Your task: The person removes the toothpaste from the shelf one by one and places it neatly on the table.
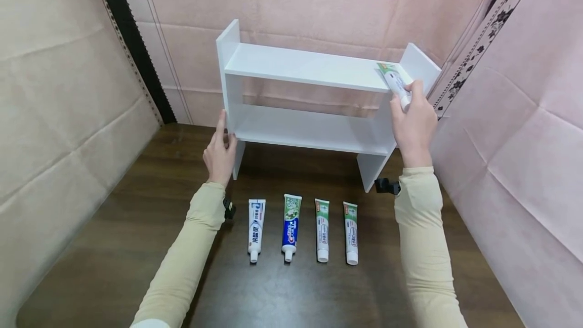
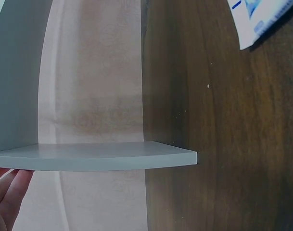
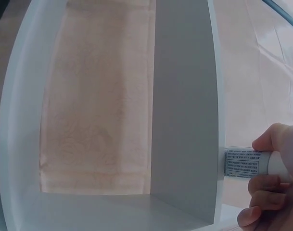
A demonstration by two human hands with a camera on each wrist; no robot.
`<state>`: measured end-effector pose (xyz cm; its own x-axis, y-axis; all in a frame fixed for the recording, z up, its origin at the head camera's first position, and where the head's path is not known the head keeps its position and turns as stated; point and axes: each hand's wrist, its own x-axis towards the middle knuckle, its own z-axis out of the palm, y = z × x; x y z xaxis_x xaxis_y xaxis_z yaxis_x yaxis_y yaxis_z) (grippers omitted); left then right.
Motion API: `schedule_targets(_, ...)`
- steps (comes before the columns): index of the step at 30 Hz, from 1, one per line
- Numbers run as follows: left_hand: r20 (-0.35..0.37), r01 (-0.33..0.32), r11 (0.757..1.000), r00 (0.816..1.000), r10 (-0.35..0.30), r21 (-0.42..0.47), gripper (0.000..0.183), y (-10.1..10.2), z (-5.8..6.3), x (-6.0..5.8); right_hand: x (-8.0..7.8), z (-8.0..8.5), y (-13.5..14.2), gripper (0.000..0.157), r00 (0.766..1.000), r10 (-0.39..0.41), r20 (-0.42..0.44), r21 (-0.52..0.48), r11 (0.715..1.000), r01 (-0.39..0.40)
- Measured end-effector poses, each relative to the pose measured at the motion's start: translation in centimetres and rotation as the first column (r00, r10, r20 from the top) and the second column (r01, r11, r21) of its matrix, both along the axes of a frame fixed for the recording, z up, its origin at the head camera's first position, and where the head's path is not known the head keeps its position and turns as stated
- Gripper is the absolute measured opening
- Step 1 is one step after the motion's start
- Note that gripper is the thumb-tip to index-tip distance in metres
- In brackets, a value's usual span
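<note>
My right hand (image 1: 413, 121) pinches a green-and-white toothpaste tube (image 1: 394, 84) by its cap end, over the right end of the upper board of a white two-tier shelf (image 1: 309, 67). In the right wrist view, fingers and thumb close round the white cap (image 3: 278, 166), and the upper board hides the tube's far part. On the shelf's left side panel rests my left hand (image 1: 220, 155), its index finger extended upward along the edge. The left wrist view shows only a few of its fingertips (image 2: 14, 190) against that panel.
In front of the shelf, a row lies on the brown wooden table (image 1: 291, 297): a white-and-blue tube (image 1: 256, 229), a blue-and-green tube (image 1: 290, 227), and two green-and-white tubes (image 1: 322, 229). Pink cloth walls (image 1: 319, 4) stand behind and at both sides.
</note>
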<state>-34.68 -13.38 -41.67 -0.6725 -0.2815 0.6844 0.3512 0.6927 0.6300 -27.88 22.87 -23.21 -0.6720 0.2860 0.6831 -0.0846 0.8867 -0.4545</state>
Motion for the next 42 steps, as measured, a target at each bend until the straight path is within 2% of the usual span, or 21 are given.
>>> schedule_targets(7,0.013,-0.008,1.000,1.000,0.008,0.004,0.059,0.0,-0.1,-0.1,1.1,-1.0,0.0,0.032,0.996,0.035,-0.080,-0.009,0.999,-0.036)
schedule_targets(12,-0.004,-0.011,1.000,1.000,0.011,-0.005,0.058,0.0,-0.1,-0.2,2.8,-1.7,-0.1,0.033,0.995,0.056,-0.083,-0.033,0.998,-0.058)
schedule_targets(21,-0.005,-0.005,1.000,1.000,0.005,-0.022,0.059,0.2,0.2,-0.3,6.7,-3.2,0.3,0.031,0.988,0.007,-0.155,-0.104,0.994,-0.023)
schedule_targets(26,-0.008,-0.013,1.000,1.000,0.013,-0.016,0.059,0.0,0.1,-0.1,8.2,-4.0,0.4,0.031,0.983,-0.015,-0.182,-0.165,0.986,-0.015)
schedule_targets(30,-0.001,-0.018,1.000,1.000,0.018,-0.008,0.059,0.1,0.1,-0.1,9.2,-5.0,0.8,0.029,0.978,-0.031,-0.207,-0.175,0.985,-0.006)
schedule_targets(34,0.006,-0.023,1.000,1.000,0.023,-0.012,0.059,0.2,0.1,-0.2,10.3,-7.0,1.3,0.027,0.982,-0.052,-0.182,-0.177,0.984,0.020)
schedule_targets(42,0.006,-0.005,1.000,1.000,0.005,-0.001,0.059,0.2,0.1,0.0,11.9,-11.5,3.0,0.024,0.995,-0.094,-0.025,-0.132,0.987,0.089)
